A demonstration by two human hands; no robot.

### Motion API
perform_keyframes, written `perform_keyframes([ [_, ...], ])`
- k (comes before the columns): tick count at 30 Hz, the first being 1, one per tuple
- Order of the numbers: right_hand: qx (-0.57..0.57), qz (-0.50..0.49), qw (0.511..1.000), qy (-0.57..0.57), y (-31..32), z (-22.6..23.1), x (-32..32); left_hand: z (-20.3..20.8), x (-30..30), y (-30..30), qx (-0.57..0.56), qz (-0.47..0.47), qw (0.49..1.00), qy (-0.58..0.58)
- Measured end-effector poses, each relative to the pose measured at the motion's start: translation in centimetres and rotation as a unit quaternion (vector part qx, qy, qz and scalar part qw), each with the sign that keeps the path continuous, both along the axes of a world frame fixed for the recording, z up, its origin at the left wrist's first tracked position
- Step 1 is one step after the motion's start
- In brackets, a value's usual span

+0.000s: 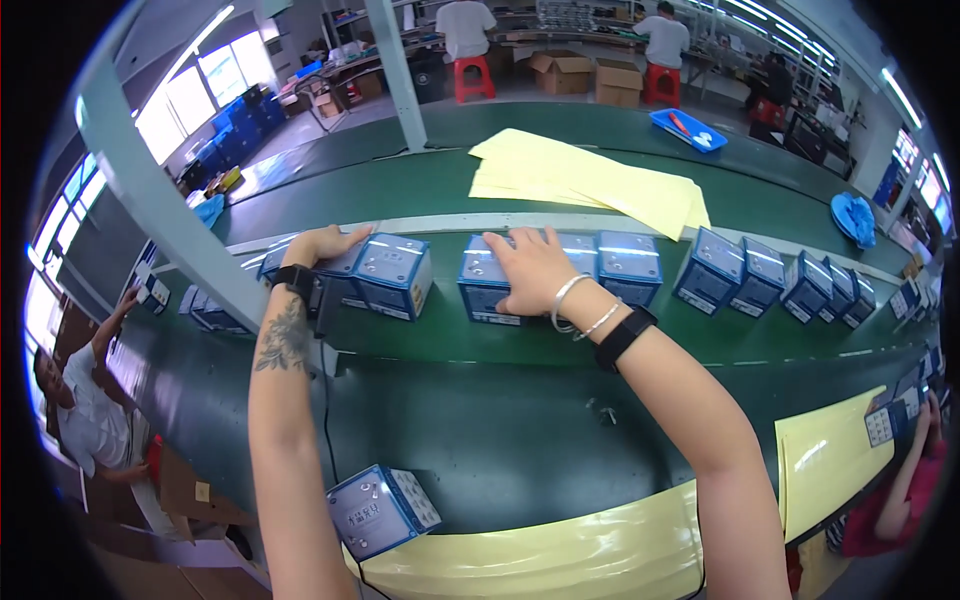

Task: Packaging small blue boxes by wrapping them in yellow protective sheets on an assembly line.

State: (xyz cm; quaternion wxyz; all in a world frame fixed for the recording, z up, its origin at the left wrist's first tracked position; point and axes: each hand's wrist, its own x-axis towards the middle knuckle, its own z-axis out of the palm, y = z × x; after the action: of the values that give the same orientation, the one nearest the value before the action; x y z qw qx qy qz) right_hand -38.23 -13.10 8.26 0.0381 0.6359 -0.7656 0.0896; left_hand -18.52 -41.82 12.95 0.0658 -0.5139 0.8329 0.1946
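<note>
Blue cardboard-looking cube boxes with pale tops are what both hands are on here, lined up across a long green desk [480, 345]. Right hand [535, 268] has its fingers spread wide over the top of one blue box [484, 270], thumb dropping down the near side; can't tell if that grip is really squeezing. Left hand [325, 243] lies across the tops on its side, fingers partly spread toward another blue box [393, 265], and its underside is hidden, so no idea how firm that grip is. There's a gap between those two boxes. Biggest thing in the way is the slanting grey metal post [165, 210] just left of the left hand, which covers part of the row. A thin black cable [326, 400] hangs below the left wrist, and a lone tilted blue box [375, 510] sits nearer the body beside the left forearm, by a long glossy yellow sheet [560, 550]. Beyond the row lie fanned pale yellow sheets [580, 178] and a shallow blue plastic tray [688, 131]. More boxes trail off to the right, and a co-worker in white [95, 410] reaches in at far left.
</note>
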Motion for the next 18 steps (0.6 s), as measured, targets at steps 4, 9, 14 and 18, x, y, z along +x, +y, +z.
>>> perform_keyframes([
  [4, -0.025, 0.030, 0.999, 0.002, -0.2, 0.0, -0.2, 1.0, -0.1, 4.3, 0.052, -0.053, 0.997, 0.002],
  [9, 0.008, 0.026, 1.000, -0.005, 2.6, 1.2, -2.0, -2.2, -1.7, 7.5, 0.026, -0.097, 0.986, 0.134],
  [14, 0.034, 0.000, 0.999, -0.027, 6.0, 2.0, -4.7, -0.4, -4.8, 11.4, 0.102, -0.143, 0.976, 0.129],
  [18, 0.031, -0.016, 0.999, -0.019, 7.9, 2.6, -6.0, 0.3, -6.7, 12.7, 0.127, -0.166, 0.970, 0.121],
])
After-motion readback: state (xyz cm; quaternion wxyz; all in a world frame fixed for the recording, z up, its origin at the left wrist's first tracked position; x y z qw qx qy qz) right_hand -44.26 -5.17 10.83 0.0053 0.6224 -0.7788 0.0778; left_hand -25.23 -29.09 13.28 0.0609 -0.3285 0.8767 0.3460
